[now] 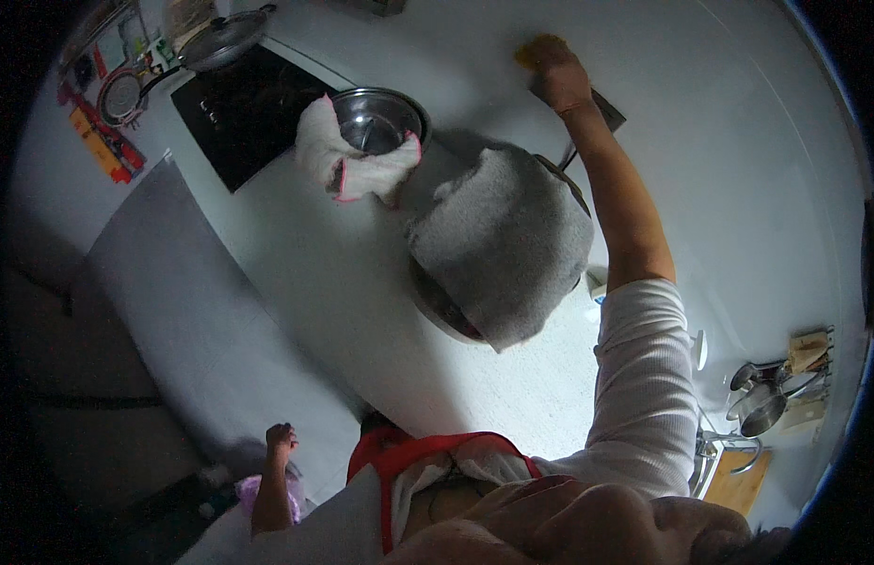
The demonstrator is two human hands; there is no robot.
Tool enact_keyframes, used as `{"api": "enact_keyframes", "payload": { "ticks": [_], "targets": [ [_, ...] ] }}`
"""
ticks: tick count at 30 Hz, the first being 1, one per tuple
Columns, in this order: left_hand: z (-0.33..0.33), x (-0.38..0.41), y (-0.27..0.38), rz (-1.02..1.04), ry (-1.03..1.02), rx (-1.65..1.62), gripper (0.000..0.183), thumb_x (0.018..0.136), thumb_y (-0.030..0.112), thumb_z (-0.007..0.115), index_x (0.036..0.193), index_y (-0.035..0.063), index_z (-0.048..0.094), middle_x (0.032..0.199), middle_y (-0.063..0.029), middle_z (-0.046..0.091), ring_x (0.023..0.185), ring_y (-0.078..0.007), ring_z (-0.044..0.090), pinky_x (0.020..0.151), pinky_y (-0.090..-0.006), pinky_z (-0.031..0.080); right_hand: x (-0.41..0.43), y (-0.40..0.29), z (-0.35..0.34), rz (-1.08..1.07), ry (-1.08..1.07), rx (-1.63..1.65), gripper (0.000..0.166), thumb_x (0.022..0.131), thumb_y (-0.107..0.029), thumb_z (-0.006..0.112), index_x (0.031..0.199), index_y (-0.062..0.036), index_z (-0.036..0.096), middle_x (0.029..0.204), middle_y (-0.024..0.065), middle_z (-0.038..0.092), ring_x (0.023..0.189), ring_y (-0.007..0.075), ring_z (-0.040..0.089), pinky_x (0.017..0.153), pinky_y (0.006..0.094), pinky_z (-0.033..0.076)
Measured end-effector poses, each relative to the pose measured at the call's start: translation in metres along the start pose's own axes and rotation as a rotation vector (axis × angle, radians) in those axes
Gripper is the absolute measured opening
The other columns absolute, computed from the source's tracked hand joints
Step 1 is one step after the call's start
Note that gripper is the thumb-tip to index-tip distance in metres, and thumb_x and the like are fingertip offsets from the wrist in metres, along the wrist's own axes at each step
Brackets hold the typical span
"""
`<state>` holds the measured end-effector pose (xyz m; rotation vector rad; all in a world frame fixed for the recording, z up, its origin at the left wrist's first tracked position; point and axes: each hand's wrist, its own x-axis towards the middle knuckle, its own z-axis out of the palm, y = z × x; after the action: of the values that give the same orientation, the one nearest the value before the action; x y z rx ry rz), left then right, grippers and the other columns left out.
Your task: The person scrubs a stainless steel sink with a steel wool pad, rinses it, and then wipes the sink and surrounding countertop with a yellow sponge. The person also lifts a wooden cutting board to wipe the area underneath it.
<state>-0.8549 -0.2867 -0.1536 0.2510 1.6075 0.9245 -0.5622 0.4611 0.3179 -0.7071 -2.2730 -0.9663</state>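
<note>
Stretched far out, my right hand (565,79) is shut on a yellow cloth or sponge (530,54) and rests against the white wall surface. A dark flat plate (607,109) shows partly behind my wrist. Below that arm, a grey towel (514,240) is draped over a round vessel (437,304), whose contents are mostly hidden. To its left stands a steel bowl (380,121) with a white, pink-edged cloth (373,173) over its rim. My left hand (281,439) hangs low by my side, fingers curled, with nothing visible in it.
A black cooktop (246,116) lies at the left, with a lidded frying pan (225,42) behind it. Utensils hang on the left wall. Steel pans (761,409) hang at the right, above a faucet (751,455) and a wooden board (737,480). A lilac bag (295,494) is near my left forearm.
</note>
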Motion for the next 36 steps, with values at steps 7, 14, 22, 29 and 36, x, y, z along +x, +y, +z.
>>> {"api": "enact_keyframes", "payload": {
  "ticks": [7, 14, 22, 29, 36],
  "targets": [
    [-0.057, 0.014, -0.032, 0.216, 0.193, 0.038, 0.025, 0.083, 0.008, 0.048, 0.062, 0.0109, 0.037, 0.056, 0.0013, 0.030, 0.045, -0.0116, 0.027, 0.040, -0.0290, 0.024, 0.010, -0.032, -0.043, 0.055, -0.218, -0.079, 0.024, 0.076, -0.005, 0.054, 0.100, -0.0041, 0.058, 0.110, 0.0137, 0.058, 0.101, 0.0300, 0.056, 0.087, 0.0396, 0.046],
    [-0.047, 0.050, -0.004, -0.007, 0.137, -0.113, 0.011, 0.080, 0.010, 0.051, 0.071, 0.0132, 0.050, 0.063, 0.0022, 0.048, 0.049, -0.0121, 0.042, 0.041, -0.0272, 0.034, -0.030, -0.001, -0.067, 0.188, -0.337, -0.064, 0.028, 0.074, -0.003, 0.055, 0.102, -0.0039, 0.057, 0.102, 0.0153, 0.061, 0.091, 0.0318, 0.060, 0.081, 0.0387, 0.050],
    [-0.030, 0.054, 0.019, -0.186, 0.240, -0.317, 0.015, 0.082, 0.010, 0.047, 0.067, 0.0124, 0.047, 0.062, 0.0005, 0.044, 0.049, -0.0125, 0.039, 0.042, -0.0290, 0.032, -0.029, 0.014, -0.045, 0.002, -0.216, -0.160, 0.032, 0.071, 0.001, 0.058, 0.102, -0.0052, 0.059, 0.101, 0.0138, 0.062, 0.091, 0.0310, 0.061, 0.078, 0.0382, 0.051],
    [-0.029, 0.054, 0.009, -0.137, 0.131, -0.299, 0.016, 0.083, 0.013, 0.050, 0.067, 0.0158, 0.047, 0.063, 0.0023, 0.040, 0.049, -0.0103, 0.037, 0.041, -0.0306, 0.027, -0.035, 0.021, -0.083, 0.194, -0.353, -0.013, 0.039, 0.069, 0.003, 0.062, 0.107, -0.0060, 0.060, 0.101, 0.0151, 0.063, 0.088, 0.0296, 0.062, 0.079, 0.0358, 0.051],
    [-0.019, 0.048, 0.031, -0.168, 0.210, -0.353, 0.012, 0.082, 0.012, 0.052, 0.071, 0.0103, 0.049, 0.062, 0.0004, 0.044, 0.049, -0.0112, 0.040, 0.041, -0.0272, 0.032, -0.064, 0.039, -0.105, 0.178, -0.324, -0.015, 0.037, 0.073, 0.008, 0.051, 0.106, -0.0054, 0.060, 0.104, 0.0154, 0.061, 0.092, 0.0310, 0.061, 0.079, 0.0373, 0.051]
  ]
}}
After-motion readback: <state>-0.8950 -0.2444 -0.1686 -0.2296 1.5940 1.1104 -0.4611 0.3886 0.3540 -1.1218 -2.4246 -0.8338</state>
